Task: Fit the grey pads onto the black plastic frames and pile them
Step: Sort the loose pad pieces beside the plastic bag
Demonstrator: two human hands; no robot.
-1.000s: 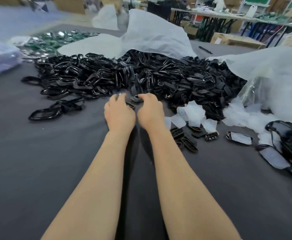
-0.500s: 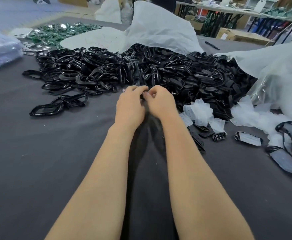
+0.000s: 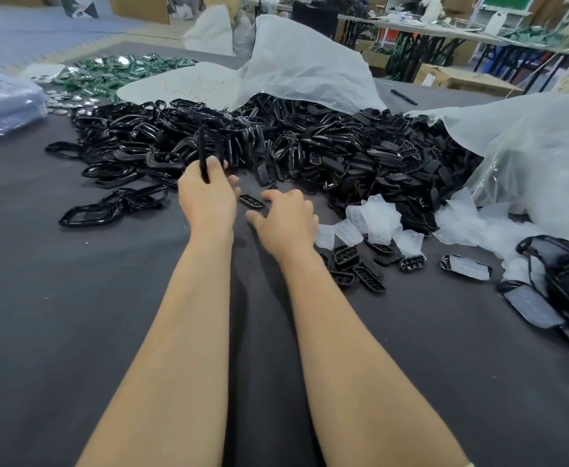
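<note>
I think you were picking parts: your left grip point(image 3: 208, 197) held one black frame point(image 3: 204, 152) up by the pile point(image 3: 326, 146), your right grip point(image 3: 286, 220) was loose and empty, and next needed a grey pad point(image 3: 374, 218).

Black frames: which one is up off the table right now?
The frame gripped in the left hand, held upright on edge. Every other one lies in the heap or flat on the grey cloth.
</note>
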